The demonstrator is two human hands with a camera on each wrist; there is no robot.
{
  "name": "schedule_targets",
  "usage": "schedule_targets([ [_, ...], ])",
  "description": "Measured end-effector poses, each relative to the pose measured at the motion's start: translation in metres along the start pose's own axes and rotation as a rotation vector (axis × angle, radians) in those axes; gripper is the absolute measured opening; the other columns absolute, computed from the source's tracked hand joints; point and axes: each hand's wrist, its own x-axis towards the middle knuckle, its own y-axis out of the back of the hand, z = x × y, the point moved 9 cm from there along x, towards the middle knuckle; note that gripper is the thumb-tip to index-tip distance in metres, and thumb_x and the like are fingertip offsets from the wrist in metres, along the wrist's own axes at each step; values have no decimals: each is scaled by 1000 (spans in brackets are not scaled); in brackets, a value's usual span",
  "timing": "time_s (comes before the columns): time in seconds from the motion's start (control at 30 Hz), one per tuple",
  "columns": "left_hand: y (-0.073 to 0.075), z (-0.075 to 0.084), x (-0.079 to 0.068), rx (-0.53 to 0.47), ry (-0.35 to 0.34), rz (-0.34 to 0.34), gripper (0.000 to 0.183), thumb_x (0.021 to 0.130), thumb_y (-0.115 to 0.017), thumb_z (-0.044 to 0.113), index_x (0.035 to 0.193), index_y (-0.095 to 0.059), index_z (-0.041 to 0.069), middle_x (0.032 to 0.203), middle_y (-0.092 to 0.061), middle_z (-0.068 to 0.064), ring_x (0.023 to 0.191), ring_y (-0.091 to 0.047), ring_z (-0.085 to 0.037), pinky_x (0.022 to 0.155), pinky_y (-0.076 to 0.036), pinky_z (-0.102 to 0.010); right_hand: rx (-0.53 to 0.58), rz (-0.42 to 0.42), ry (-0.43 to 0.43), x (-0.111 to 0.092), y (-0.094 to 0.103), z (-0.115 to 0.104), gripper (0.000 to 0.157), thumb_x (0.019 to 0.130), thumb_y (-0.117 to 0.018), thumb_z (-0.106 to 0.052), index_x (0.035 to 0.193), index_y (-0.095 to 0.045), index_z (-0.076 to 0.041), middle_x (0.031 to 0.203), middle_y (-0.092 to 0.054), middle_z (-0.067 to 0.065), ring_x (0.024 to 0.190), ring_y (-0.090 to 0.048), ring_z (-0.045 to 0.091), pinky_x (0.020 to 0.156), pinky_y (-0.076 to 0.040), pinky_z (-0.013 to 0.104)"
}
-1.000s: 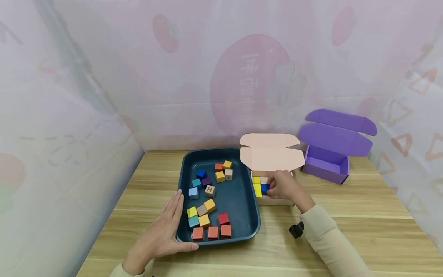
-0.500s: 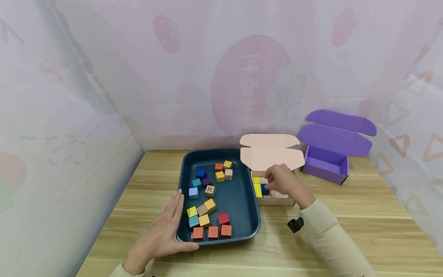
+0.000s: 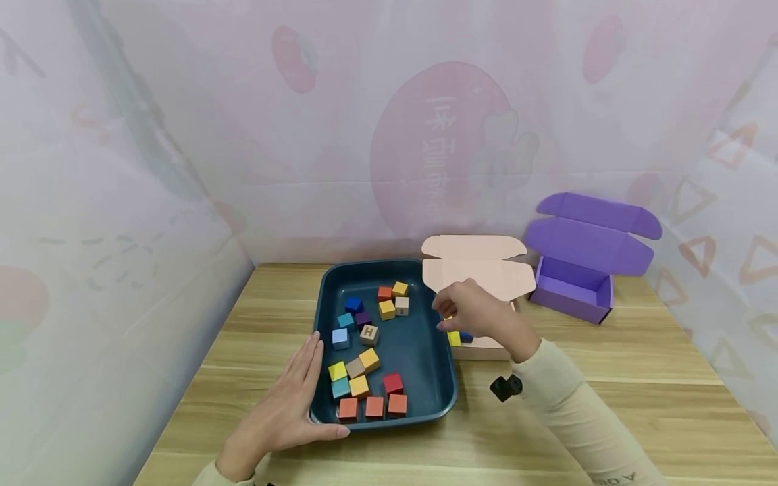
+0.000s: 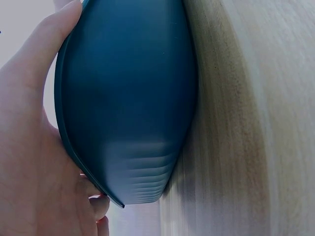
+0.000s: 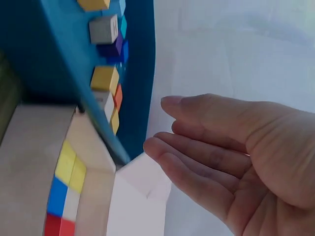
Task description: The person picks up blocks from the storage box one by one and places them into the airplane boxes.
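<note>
My left hand (image 3: 282,405) rests against the front left corner of a dark teal tray (image 3: 425,412), its fingers straight along the rim. Closer up in the left wrist view, the thumb and fingers touch the rim of the tray (image 4: 128,98). My right hand (image 3: 483,314) hovers over a pale peach cardboard box (image 3: 480,353) beside the tray. Seen from the right wrist, the fingers of the right hand (image 5: 221,152) are loosely bent, with nothing between them and the thumb. The box holds yellow cubes (image 5: 71,169), a blue cube (image 5: 56,195), a white one and red ones.
Several coloured wooden cubes lie in the tray, among them a letter cube (image 3: 369,335) and a red cube (image 3: 393,383). The peach box's lid (image 3: 474,270) stands open. A purple box (image 3: 571,297) with its lid up stands at the back right of the wooden table (image 3: 638,378).
My right hand has risen from the blue cube in the peach box and moved left towards the tray's edge, letting go of that cube. The left hand has stayed still.
</note>
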Motion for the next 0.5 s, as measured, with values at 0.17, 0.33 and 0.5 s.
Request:
schedule_targets([
  [0.17,0,0,0,2,-4,0,144,70,-62,96,171,-4,11,180,-1,-13,164,-16,-38,129,-25,-66,-10,-68,14,2,-22,-15,29,91,-84,-14,118,-78,-6,116,-79,8,101,-77,23,87,-66,33],
  [0.33,2,1,0,-8,-5,0,144,70,-63,95,171,-2,12,180,-2,-14,164,-16,-39,128,-26,-67,-12,-134,3,6,-45,-25,33,90,-85,-16,122,-78,-7,119,-79,9,105,-77,24,89,-66,36],
  [0.5,1,1,0,-6,-5,-7,144,71,-63,95,171,-1,13,180,-2,-14,164,-16,-39,129,-26,-66,-36,-223,32,8,-71,-37,37,90,-85,-16,124,-76,-4,120,-79,13,105,-76,23,89,-66,34],
])
